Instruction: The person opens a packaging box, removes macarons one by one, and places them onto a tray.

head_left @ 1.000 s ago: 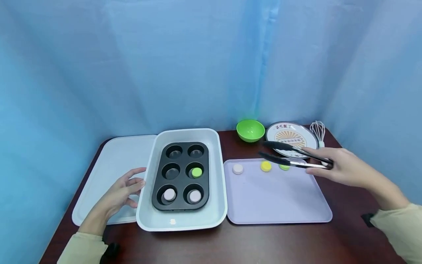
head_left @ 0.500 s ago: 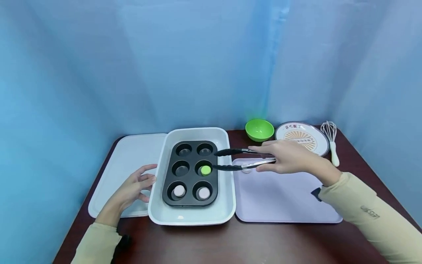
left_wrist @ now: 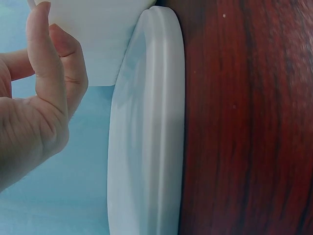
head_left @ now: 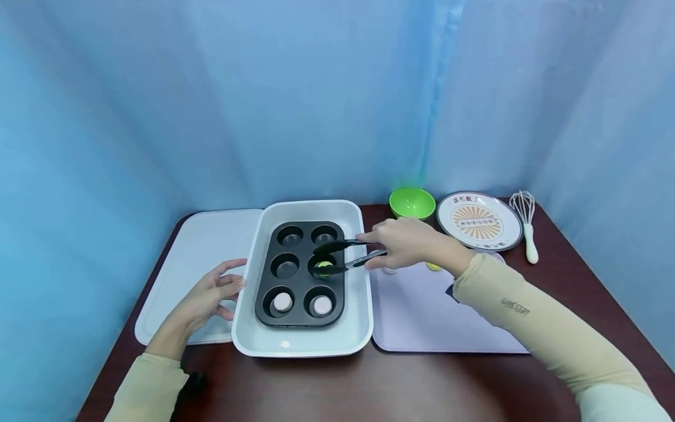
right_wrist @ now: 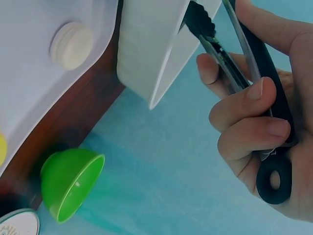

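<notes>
My right hand (head_left: 403,241) grips black-tipped metal tongs (head_left: 361,259), its fingers wrapped round the handles in the right wrist view. The tong tips are apart, at the middle right cup of a dark muffin tin (head_left: 303,296). A green macaron-like disc (head_left: 324,268) in that cup is partly covered by a tip. White macaron-like discs (head_left: 282,302) sit in both front cups. The tin lies in a deep white tub (head_left: 295,344). My left hand (head_left: 203,302) is at the tub's left side with loosely bent fingers; fingertips meet its rim in the left wrist view.
A flat white tray (head_left: 181,264) lies left, partly under the tub. On the right, a lilac tray (head_left: 443,322) bears a white disc (right_wrist: 73,45) and a yellow disc (head_left: 433,266). Behind are a green bowl (head_left: 412,203), a patterned plate (head_left: 480,223) and a whisk (head_left: 529,231).
My right hand has carried the tongs leftward from above the lilac tray, then lowered the tips to the middle right cup. My left hand has stayed at the tub's side.
</notes>
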Action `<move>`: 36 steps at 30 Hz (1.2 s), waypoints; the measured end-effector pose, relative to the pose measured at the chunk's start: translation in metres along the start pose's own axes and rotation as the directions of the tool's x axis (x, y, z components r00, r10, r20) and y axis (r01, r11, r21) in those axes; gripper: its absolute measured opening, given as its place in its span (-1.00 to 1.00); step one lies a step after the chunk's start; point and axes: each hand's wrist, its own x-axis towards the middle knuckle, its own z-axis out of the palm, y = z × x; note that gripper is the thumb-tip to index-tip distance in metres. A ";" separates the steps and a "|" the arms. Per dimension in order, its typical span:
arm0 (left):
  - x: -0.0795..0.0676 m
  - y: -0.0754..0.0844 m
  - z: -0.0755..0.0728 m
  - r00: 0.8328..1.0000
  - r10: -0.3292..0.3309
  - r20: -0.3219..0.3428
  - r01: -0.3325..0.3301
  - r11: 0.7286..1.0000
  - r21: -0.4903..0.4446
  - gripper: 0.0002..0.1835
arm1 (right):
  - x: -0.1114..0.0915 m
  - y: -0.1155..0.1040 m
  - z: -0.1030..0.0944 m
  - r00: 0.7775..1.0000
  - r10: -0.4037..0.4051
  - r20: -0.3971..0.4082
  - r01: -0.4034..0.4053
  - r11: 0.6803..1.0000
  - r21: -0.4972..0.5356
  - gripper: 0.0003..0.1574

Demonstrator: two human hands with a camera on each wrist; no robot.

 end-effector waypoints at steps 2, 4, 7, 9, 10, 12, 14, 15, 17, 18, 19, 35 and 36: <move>-0.001 0.001 -0.001 1.000 0.004 -0.004 -0.004 1.000 0.004 -0.28 | 0.005 -0.005 0.000 1.000 0.019 0.024 -0.018 1.000 -0.017 -0.19; -0.001 0.001 -0.001 1.000 0.006 -0.004 -0.006 1.000 0.006 -0.28 | 0.008 -0.009 -0.001 0.998 0.035 0.047 -0.034 0.999 -0.032 -0.21; -0.002 0.001 0.000 1.000 -0.002 0.001 0.002 1.000 0.001 -0.28 | 0.009 -0.014 -0.003 0.995 0.053 0.079 -0.049 0.997 -0.052 -0.21; -0.002 0.002 0.000 1.000 -0.007 0.002 0.007 1.000 0.000 -0.27 | 0.009 -0.015 -0.004 0.994 0.064 0.091 -0.059 0.997 -0.057 -0.21; -0.002 0.002 0.000 1.000 -0.010 0.002 0.010 1.000 -0.001 -0.27 | 0.009 -0.016 -0.005 0.993 0.070 0.098 -0.064 0.996 -0.058 -0.20; -0.003 0.002 0.000 1.000 -0.015 0.002 0.015 1.000 -0.001 -0.26 | 0.008 -0.016 -0.006 0.991 0.081 0.111 -0.075 0.996 -0.057 -0.19; -0.004 0.001 0.000 1.000 -0.017 0.000 0.017 1.000 0.000 -0.26 | 0.009 -0.017 -0.006 0.987 0.094 0.128 -0.087 0.995 -0.058 -0.19; -0.004 0.001 0.000 1.000 -0.016 -0.001 0.016 1.000 0.000 -0.26 | 0.010 -0.017 -0.006 0.986 0.099 0.136 -0.092 0.994 -0.055 -0.19; -0.004 0.001 0.000 1.000 -0.011 -0.003 0.011 1.000 0.001 -0.26 | 0.012 -0.018 -0.007 0.982 0.113 0.151 -0.105 0.993 -0.055 -0.20; -0.004 0.001 0.000 1.000 -0.007 -0.002 0.007 1.000 0.001 -0.27 | 0.014 -0.019 -0.007 0.980 0.121 0.160 -0.112 0.992 -0.061 -0.20; -0.004 0.001 0.000 1.000 -0.002 -0.001 0.002 1.000 0.001 -0.27 | 0.015 -0.019 -0.008 0.978 0.127 0.168 -0.117 0.991 -0.067 -0.20; -0.002 -0.001 -0.002 1.000 0.001 0.014 -0.001 1.000 -0.017 -0.27 | 0.031 -0.033 -0.013 0.950 0.197 0.240 -0.170 0.977 -0.130 -0.48; -0.002 -0.001 -0.001 1.000 0.002 0.012 -0.002 1.000 -0.018 -0.27 | 0.031 -0.032 -0.012 0.951 0.196 0.238 -0.169 0.977 -0.129 -0.48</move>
